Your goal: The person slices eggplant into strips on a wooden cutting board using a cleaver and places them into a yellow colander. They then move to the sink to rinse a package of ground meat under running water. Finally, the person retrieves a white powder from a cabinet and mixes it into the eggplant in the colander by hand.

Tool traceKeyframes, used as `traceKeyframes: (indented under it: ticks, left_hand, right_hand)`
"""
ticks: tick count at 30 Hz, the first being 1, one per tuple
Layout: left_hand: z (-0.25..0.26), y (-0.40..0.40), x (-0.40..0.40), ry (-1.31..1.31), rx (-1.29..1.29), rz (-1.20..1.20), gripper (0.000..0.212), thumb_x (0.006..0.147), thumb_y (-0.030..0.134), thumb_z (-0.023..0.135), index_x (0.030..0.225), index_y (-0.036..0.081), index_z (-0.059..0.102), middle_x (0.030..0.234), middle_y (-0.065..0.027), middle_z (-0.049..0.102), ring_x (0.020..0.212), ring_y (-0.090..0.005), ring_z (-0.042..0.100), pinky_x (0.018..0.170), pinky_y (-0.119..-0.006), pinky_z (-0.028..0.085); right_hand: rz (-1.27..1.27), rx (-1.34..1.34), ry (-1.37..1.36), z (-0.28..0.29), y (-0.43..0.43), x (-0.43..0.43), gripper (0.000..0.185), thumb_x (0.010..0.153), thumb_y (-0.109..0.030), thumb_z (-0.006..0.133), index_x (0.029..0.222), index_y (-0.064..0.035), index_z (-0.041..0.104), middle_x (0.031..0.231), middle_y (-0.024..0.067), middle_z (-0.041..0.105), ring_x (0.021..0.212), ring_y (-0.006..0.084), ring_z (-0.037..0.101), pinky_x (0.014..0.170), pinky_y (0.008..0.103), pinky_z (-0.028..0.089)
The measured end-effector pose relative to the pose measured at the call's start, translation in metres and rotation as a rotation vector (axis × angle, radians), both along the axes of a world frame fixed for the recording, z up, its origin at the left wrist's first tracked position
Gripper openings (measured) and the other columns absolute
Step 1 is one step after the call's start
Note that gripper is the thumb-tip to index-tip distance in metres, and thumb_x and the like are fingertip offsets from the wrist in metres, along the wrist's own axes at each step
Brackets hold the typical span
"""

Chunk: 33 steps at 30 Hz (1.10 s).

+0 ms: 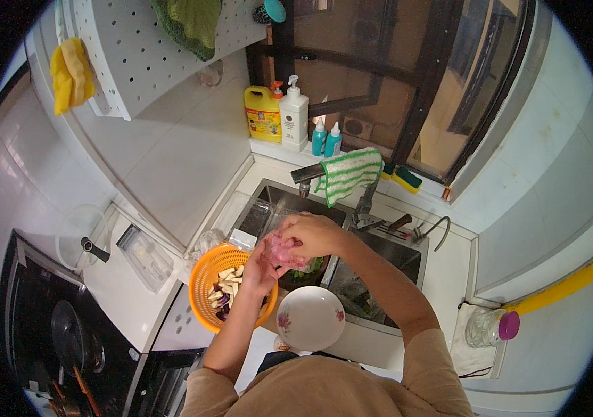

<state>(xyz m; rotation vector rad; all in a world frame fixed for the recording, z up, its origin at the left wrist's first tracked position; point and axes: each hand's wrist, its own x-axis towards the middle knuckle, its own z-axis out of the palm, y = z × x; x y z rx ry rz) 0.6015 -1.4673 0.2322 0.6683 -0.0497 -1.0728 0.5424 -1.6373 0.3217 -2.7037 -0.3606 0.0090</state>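
Over the left sink basin [334,211], a clear plastic bag of pink raw meat [279,251] is between my two hands. My left hand [260,273] supports it from the near left side. From above, my right hand [314,233] has its fingers on the meat, hiding part of the bag. Just below the hands stands a white plate with printed flowers [311,318]. An orange plastic colander [200,281] sits left of my left forearm, holding cut eggplant pieces [227,285]. Green leaves [301,273] show in the basin under the bag.
A faucet [304,174] draped with a striped cloth [351,169] overhangs the sink. A clear plastic tray [241,208] lies at the basin's left edge. Bottles [293,114] line the windowsill. A glass jar [481,328] stands right; a pan [69,328] rests on the stove.
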Motion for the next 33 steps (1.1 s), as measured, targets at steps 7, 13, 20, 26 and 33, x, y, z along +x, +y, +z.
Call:
traceKeyframes:
  ticks: [7, 13, 20, 26, 33]
  left_hand:
    - [-0.002, -0.005, -0.001, -0.067, 0.019, 0.014, 0.044, 0.091, 0.036, 0.04, 0.128, 0.011, 0.04, 0.124, -0.0098, 0.05, 0.112, -0.025, 0.051, 0.089, -0.04, 0.047]
    - [-0.007, -0.002, 0.004, -0.013, -0.006, 0.016, 0.046, 0.091, 0.038, 0.041, 0.127, 0.01, 0.041, 0.125, -0.0102, 0.048, 0.113, -0.0259, 0.05, 0.093, -0.04, 0.044]
    - [-0.004, -0.008, -0.004, 0.01, 0.003, -0.005, 0.042, 0.09, 0.035, 0.043, 0.126, 0.012, 0.044, 0.124, -0.009, 0.05, 0.112, -0.0258, 0.05, 0.092, -0.042, 0.044]
    - [-0.014, -0.011, -0.001, 0.05, -0.012, -0.026, 0.041, 0.091, 0.035, 0.041, 0.126, 0.013, 0.042, 0.124, -0.0088, 0.05, 0.113, -0.0257, 0.05, 0.092, -0.043, 0.045]
    - [-0.006, -0.014, -0.012, -0.007, -0.002, -0.06, 0.043, 0.091, 0.037, 0.041, 0.127, 0.014, 0.041, 0.128, -0.0075, 0.046, 0.115, -0.0249, 0.047, 0.093, -0.043, 0.044]
  right_hand:
    - [-0.125, -0.103, -0.098, -0.057, 0.001, 0.005, 0.038, 0.063, -0.016, 0.069, 0.099, -0.0076, 0.058, 0.102, 0.0135, 0.055, 0.086, 0.0337, 0.059, 0.075, 0.0407, 0.049]
    - [-0.091, 0.0, 0.024, -0.009, -0.003, 0.009, 0.037, 0.064, -0.014, 0.063, 0.1, -0.0099, 0.055, 0.105, 0.0103, 0.054, 0.088, 0.0324, 0.058, 0.073, 0.0402, 0.048]
    - [-0.154, -0.186, -0.102, -0.057, -0.002, -0.004, 0.048, 0.062, -0.017, 0.067, 0.107, -0.0129, 0.052, 0.11, 0.0102, 0.052, 0.096, 0.0319, 0.055, 0.078, 0.0385, 0.048]
    - [-0.144, -0.04, 0.079, -0.033, -0.002, 0.001, 0.05, 0.065, -0.02, 0.067, 0.112, -0.0114, 0.052, 0.103, 0.0139, 0.054, 0.092, 0.0336, 0.056, 0.076, 0.0389, 0.048]
    - [-0.229, -0.04, 0.083, -0.014, -0.015, -0.014, 0.051, 0.068, -0.028, 0.066, 0.114, -0.012, 0.051, 0.105, 0.014, 0.053, 0.093, 0.0343, 0.055, 0.077, 0.0413, 0.047]
